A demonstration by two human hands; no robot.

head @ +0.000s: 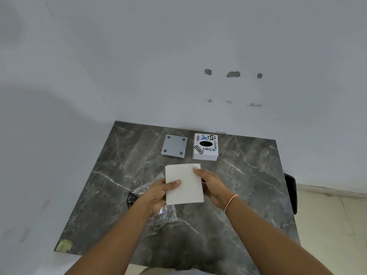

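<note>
A white rectangular stack of tissues (184, 185) is held above the dark marble table (248, 185). My left hand (160, 192) grips its left edge with the thumb on top. At the right edge, my right hand (213, 185) holds it, thumb near the top corner. A crumpled clear plastic wrapper (153, 203) lies on the table under my left hand. Behind, a white tissue box (205, 147) with stickers and a black oval opening stands upside-down-labelled toward me. A grey square plate (174, 146) with four round pads lies to its left.
The table stands against a white wall at the back and left. A dark chair edge (291, 191) shows past the table's right side. A greenish tape patch (63, 245) marks the front left corner. Pale floor lies to the right.
</note>
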